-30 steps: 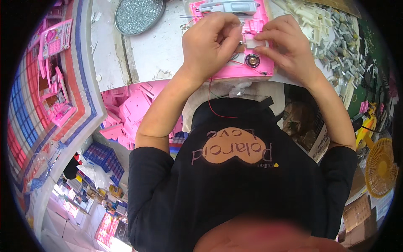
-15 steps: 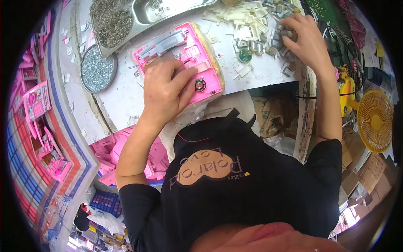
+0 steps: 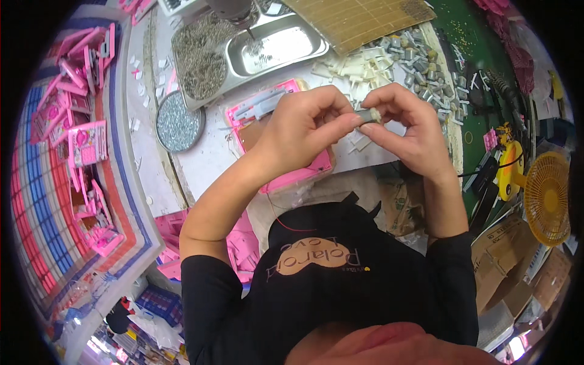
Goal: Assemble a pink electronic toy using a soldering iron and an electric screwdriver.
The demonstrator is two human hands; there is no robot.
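Head view, held piece: a small grey cylinder point(image 3: 367, 114) with a whitish end, between the two hands above the table; its far side and exact make are too small and covered to tell.
Left hand point(image 3: 307, 125): thumb and forefinger pinched on the cylinder; the other fingers curl out of sight.
Right hand point(image 3: 410, 125): thumb and forefinger form a narrow curve about the whitish end; whether they press on it, I cannot tell.
Pink casing point(image 3: 316, 165): on the table below the left hand, which hides its middle; a grey bar-shaped part point(image 3: 258, 108) shows at its upper end.
Dark tool point(image 3: 234, 11): cut off by the upper edge, its thin tip over the metal tray point(image 3: 322, 47).
Around the work: a round dish of small silvery pieces point(image 3: 180, 121) left; white plastic parts point(image 3: 359, 66) and greyish metal parts point(image 3: 420, 67) heaped beyond the hands; a brown board point(image 3: 353, 24) behind.
Tabletop point(image 3: 207, 167): white, scattered with scraps.
Room: striped sheet point(image 3: 39, 201) with pink pieces at left; yellow fan point(image 3: 547, 198) and cardboard box point(image 3: 505, 255) at right, the rim dark and bent.
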